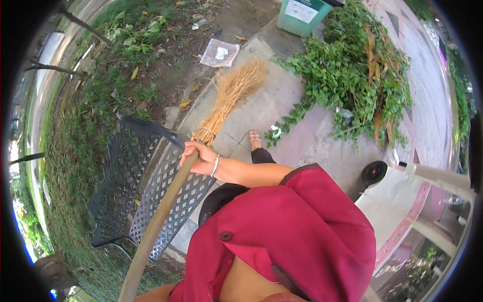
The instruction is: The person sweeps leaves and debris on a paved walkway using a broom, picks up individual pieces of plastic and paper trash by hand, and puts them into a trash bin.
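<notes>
My right hand (200, 158), with a silver bracelet at the wrist, is closed round a broom (221, 113) just below its bound straw head. The broom's long bamboo handle slants down to the lower left edge. Its straw tips fan out toward the paving and look slightly blurred; whether they touch it I cannot tell. A bit of my left arm shows at the bottom edge beside the handle, but the left hand is out of the picture. Beneath the handle stands a dark metal lattice bench (171, 201).
A heap of cut green branches (352, 75) lies on the pavement ahead right, near a green bin (304, 17). A clear plastic bag (220, 53) lies at the soil edge. A white cart (397, 201) with a black wheel (374, 173) stands at right.
</notes>
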Action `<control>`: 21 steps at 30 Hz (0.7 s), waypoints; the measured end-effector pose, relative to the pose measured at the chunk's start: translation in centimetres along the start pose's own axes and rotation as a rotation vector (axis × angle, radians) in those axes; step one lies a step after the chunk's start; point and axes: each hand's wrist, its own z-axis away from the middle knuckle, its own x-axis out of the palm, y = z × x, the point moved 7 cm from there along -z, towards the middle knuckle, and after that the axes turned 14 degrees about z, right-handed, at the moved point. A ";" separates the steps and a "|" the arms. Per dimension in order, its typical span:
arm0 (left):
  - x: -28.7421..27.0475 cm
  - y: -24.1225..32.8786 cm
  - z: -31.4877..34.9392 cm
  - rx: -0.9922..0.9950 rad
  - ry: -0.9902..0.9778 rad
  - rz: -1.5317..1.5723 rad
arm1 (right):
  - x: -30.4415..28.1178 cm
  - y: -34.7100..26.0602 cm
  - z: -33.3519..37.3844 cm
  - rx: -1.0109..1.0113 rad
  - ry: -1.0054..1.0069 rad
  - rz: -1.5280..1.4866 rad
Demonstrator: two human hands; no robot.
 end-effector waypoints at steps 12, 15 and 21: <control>-7.7 -15.5 -5.1 -0.149 0.134 -0.265 | 15.2 -18.1 4.6 -0.158 -0.006 0.265; -14.2 -19.3 -5.6 -0.104 0.256 -0.223 | 15.2 -25.4 5.6 -0.279 0.064 0.263; -29.4 -38.6 -4.7 -0.280 0.542 -0.130 | 14.5 -41.7 4.6 -0.493 0.141 0.103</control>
